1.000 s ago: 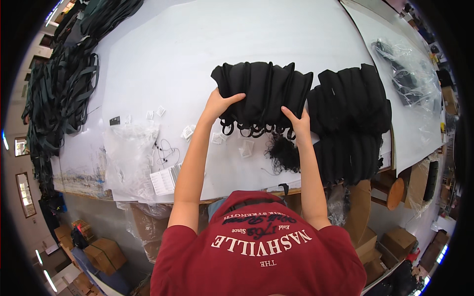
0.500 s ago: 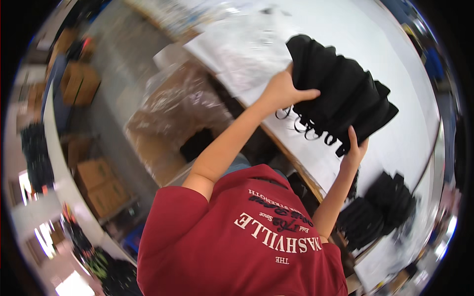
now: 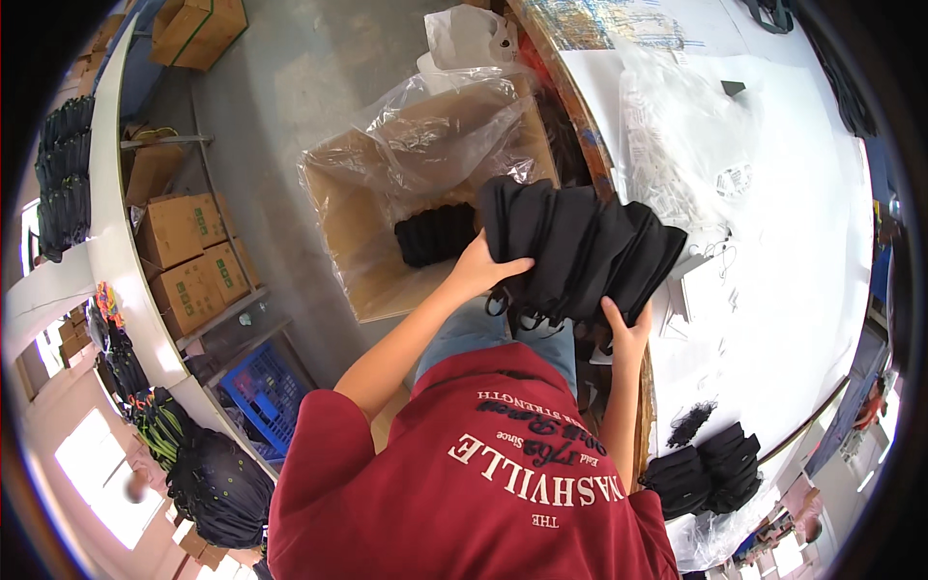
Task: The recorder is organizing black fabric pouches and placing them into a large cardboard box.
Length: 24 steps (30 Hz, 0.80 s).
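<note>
Both my hands grip a bundle of black folded fabric pieces (image 3: 580, 246) with small rings hanging beneath it. My left hand (image 3: 488, 269) clasps its left end and my right hand (image 3: 626, 333) holds its lower right end. The bundle hangs over the table edge, beside an open cardboard box (image 3: 353, 227) lined with clear plastic. Another black bundle (image 3: 435, 234) lies inside that box, just left of my left hand.
A white table (image 3: 793, 251) lies to the right with clear plastic bags (image 3: 677, 145) and a stack of black bundles (image 3: 706, 469). Cardboard boxes (image 3: 188, 246) sit on a shelf at left, above a blue crate (image 3: 266, 391). Black goods (image 3: 217, 478) hang at lower left.
I have lifted the black bundle off the table and swung it left, toward the lined box. My view has turned from the tabletop to the floor beside it.
</note>
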Motion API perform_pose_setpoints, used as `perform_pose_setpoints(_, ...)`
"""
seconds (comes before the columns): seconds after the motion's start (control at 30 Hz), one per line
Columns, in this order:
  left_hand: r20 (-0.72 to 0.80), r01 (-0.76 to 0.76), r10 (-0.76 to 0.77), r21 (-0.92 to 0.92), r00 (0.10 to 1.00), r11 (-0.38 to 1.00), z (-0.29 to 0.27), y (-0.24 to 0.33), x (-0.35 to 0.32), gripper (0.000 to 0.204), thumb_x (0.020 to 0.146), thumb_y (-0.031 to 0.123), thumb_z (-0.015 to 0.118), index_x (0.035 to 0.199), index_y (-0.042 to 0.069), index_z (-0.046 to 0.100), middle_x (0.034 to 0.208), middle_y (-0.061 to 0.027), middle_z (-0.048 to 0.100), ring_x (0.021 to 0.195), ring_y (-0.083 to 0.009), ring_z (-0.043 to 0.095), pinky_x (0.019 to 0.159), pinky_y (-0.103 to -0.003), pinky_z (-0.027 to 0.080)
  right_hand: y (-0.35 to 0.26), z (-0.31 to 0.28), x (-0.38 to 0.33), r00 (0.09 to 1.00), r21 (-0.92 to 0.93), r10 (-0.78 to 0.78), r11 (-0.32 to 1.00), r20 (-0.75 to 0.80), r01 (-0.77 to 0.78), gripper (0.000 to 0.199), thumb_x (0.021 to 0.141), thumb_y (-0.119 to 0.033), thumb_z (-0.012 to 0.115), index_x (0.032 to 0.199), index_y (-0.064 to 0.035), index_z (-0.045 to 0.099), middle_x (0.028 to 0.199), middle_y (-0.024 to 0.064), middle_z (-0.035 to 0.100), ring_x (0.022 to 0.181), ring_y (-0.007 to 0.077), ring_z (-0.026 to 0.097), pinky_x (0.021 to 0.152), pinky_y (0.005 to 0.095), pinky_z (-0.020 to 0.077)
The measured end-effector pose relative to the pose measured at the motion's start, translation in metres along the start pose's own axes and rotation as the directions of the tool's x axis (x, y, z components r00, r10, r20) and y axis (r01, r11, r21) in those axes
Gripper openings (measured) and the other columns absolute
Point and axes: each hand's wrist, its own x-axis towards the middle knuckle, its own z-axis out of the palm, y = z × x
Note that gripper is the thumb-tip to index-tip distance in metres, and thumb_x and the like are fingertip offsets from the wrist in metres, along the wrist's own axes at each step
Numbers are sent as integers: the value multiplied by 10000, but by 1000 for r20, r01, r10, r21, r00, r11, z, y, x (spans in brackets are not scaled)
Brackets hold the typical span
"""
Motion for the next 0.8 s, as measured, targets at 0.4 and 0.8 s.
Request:
perform_pose_setpoints(0.4,-434,304,-277,-7,857,953,-96,-73,-52,630,713,163,754,1233,-52,471,1172,-130,571,1105,-217,528,968,-318,385,110,132,51,782,163,217,912,584,-375,698,768,-195,733,1300,43,348,1210,149,522,1146,213,477,1003,303,339)
perform_pose_setpoints(0.8,-304,579,-594,-148,745,802,-134,-294,104,583,715,205,723,1205,-27,509,1159,-122,583,1053,-225,558,908,-321,437,315,209,187,684,-72,530,813,500,-577,817,727,-390,728,1333,18,364,1303,159,470,1191,257,453,999,333,358)
